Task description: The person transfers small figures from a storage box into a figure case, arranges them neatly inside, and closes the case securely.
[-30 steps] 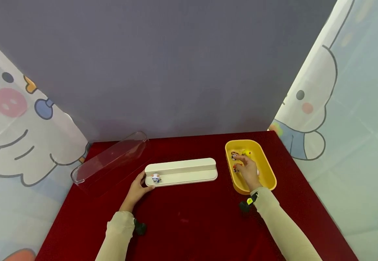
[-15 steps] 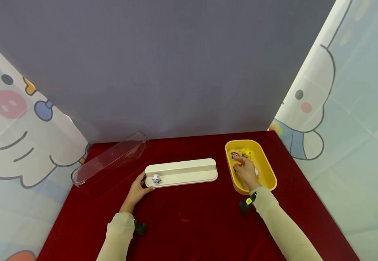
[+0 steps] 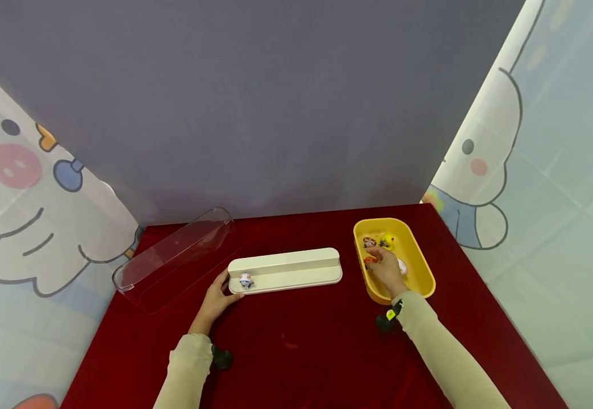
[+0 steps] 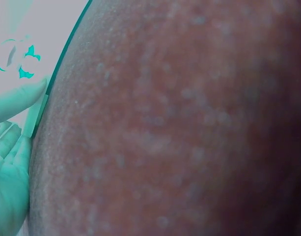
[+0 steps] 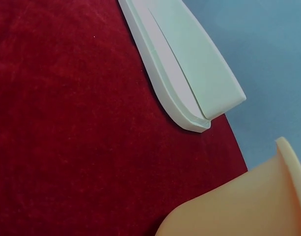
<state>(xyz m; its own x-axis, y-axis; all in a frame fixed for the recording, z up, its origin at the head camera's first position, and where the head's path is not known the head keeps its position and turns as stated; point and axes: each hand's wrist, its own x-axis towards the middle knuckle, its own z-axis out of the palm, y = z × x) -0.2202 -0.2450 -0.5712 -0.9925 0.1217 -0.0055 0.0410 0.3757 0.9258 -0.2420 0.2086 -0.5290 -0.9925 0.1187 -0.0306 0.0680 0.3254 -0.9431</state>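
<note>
In the head view, my left hand point(image 3: 213, 301) grips the left end of a long cream-white stepped display base point(image 3: 296, 278), thumb at the front edge and fingers at the side. A small white-and-blue figurine point(image 3: 246, 280) stands on the base's lower step near that hand. My right hand point(image 3: 389, 272) reaches into a yellow plastic bin point(image 3: 421, 275), its thumb and forefinger pinching an orange-red figurine point(image 3: 370, 260) that they partly hide. The left wrist view shows the left thumb point(image 4: 22, 98) at the base's edge. The right wrist view has only the bin's outside.
Other small figurines lie in the bin: a yellow one point(image 3: 387, 241), an orange-and-white one point(image 3: 368, 242) and a white-pink one point(image 3: 402, 267). A clear plastic cover point(image 3: 174, 255) lies at the left. Dark red cloth point(image 3: 296, 352) covers the table, with a grey wall behind.
The orange-red figurine has turned slightly at the right fingertips, showing more orange. The right hand has barely shifted within the bin. The left hand and base stay in place.
</note>
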